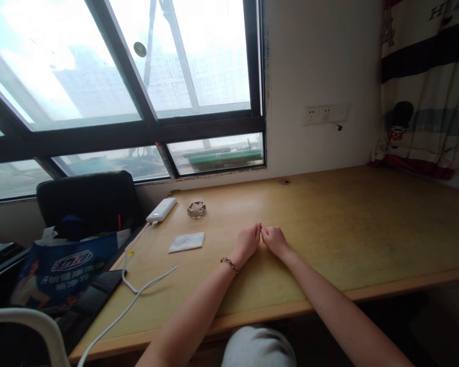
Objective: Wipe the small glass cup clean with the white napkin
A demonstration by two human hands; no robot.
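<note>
My left hand [248, 240] and my right hand [274, 239] rest together over the wooden table, both with fingers curled in. The thumb sides meet or nearly meet. The insides of both hands are turned away, so anything held there is hidden. On my left wrist sits a dark braided bracelet [229, 264]. Left of my hands lies a flat white folded tissue or small packet [186, 242]. Farther back stands a silver openwork ring-shaped piece [196, 209], like a wide bangle. Neither hand touches these.
A white power bank [162, 210] lies at the table's [367, 224] left edge, with a white cable [137, 293] running forward. Beyond that edge are a dark chair [87, 199], a blue bag [69, 270] and a dark flat device [95, 295]. Window and wall stand behind; a curtain [428, 102] hangs right.
</note>
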